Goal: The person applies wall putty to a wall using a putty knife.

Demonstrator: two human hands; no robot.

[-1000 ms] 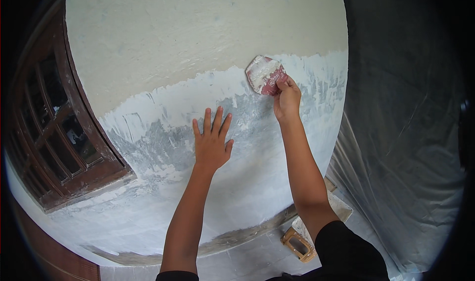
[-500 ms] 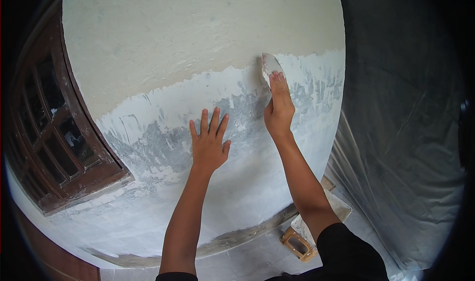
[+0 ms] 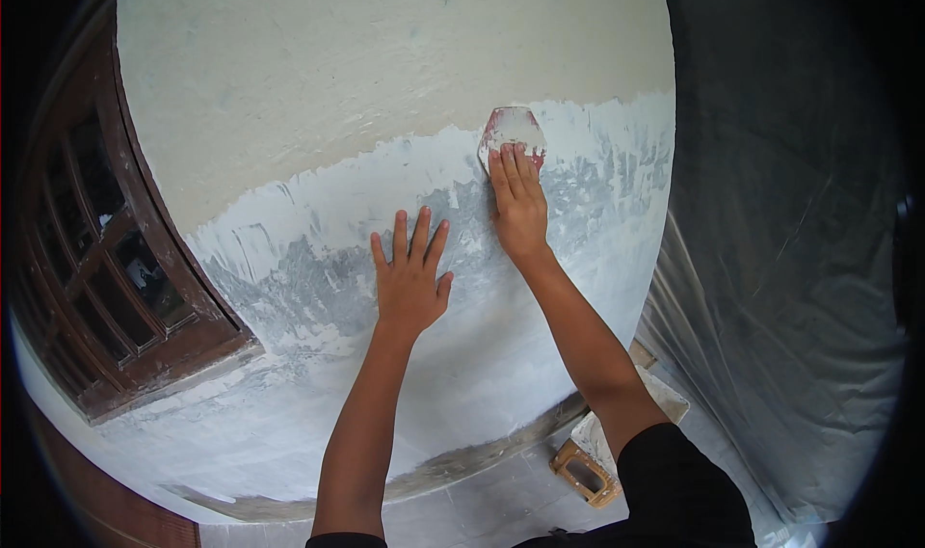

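My right hand (image 3: 520,206) grips a flat putty scraper (image 3: 513,124), its reddish blade smeared with white filler. The blade lies nearly flat on the wall (image 3: 405,47), over the upper edge of a white putty band (image 3: 385,167). Several fingertips press on the blade's lower part; my thumb is hidden. To the left and lower, my left hand (image 3: 412,283) rests with fingers spread on the grey, patchy part of the wall, holding nothing. Above the band the wall is bare beige; below, it is whitish and smoother.
A brown wooden window frame (image 3: 183,341) with dark panes is at the left. Grey plastic sheeting (image 3: 790,259) hangs along the right. Near my right elbow, a putty-stained white tray (image 3: 665,394) sits by a tan plastic stool (image 3: 588,476) on the tiled floor (image 3: 482,500).
My right hand has shifted slightly left and turned the scraper from edge-on to nearly flat against the wall. My left hand stays almost in place.
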